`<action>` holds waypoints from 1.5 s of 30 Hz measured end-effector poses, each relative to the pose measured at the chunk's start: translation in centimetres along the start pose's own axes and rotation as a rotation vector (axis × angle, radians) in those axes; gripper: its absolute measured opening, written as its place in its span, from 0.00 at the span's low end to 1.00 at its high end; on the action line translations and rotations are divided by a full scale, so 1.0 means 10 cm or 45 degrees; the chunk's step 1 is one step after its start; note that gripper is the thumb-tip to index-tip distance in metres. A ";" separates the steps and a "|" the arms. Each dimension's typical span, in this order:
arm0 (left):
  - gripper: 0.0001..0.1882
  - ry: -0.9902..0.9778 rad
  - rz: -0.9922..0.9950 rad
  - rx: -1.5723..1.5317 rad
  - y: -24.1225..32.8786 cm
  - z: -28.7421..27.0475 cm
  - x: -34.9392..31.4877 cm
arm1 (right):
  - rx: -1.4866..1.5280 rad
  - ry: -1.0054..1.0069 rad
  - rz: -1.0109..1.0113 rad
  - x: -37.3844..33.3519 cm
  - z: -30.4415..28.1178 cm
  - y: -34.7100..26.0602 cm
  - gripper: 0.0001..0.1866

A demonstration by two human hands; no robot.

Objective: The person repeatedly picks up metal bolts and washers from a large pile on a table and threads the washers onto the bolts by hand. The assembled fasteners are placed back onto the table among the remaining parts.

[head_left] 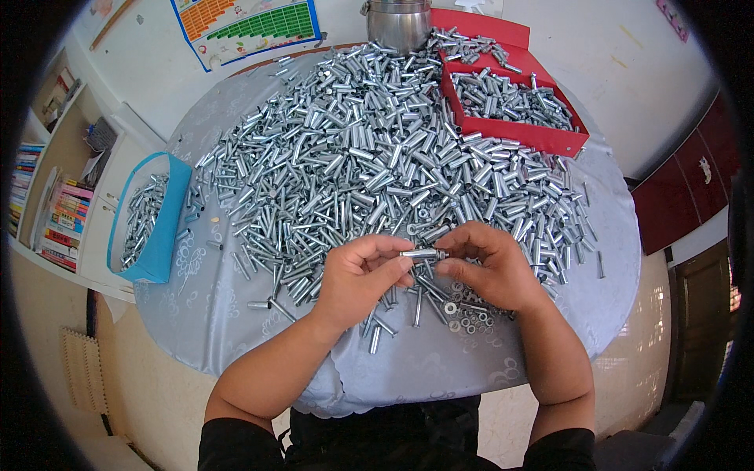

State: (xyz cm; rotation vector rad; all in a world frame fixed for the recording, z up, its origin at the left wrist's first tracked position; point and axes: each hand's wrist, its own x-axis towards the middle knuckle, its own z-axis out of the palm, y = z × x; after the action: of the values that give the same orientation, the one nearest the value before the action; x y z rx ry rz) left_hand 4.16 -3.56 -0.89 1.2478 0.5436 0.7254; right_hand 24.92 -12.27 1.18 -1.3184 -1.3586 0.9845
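Note:
A short shiny metal sleeve anchor (422, 253) lies crosswise between my two hands, above the near edge of a big heap of such parts. My left hand (353, 279) is closed on its left end, thumb in front and fingers behind. The right end is pinched between thumb and forefinger of my right hand (495, 267), where a small nut or washer seems to sit, partly hidden by the fingertips. Close below my right hand lie loose washers (469, 320) and nuts. Several long bolts (418, 308) and a loose sleeve (375, 340) lie under and between my hands.
The heap of metal sleeves and bolts (345, 157) covers most of the round table with its silvery cloth (204, 330). A blue fabric bin (169, 228) of parts stands left, a red box (542, 137) of parts at back right. Behind the heap stands a steel pot (399, 27).

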 end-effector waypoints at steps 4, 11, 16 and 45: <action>0.11 0.006 0.004 0.056 0.00 0.00 -0.01 | -0.070 -0.065 0.199 0.02 -0.04 -0.11 0.10; 0.10 0.027 0.019 0.061 0.02 0.01 -0.02 | 0.052 -0.024 0.191 0.01 -0.02 -0.06 0.09; 0.10 0.015 0.015 0.098 0.02 0.01 0.00 | 0.186 0.080 0.116 0.02 0.06 -0.02 0.09; 0.08 0.206 0.466 0.873 -0.02 -0.07 0.06 | 0.721 0.508 -0.116 0.08 -0.24 0.02 0.21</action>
State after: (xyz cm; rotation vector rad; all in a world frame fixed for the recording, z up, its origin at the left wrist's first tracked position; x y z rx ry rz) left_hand 4.10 -2.70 -1.27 1.9711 0.7402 0.9947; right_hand 27.35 -11.62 1.55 -0.9431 -0.7518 0.8959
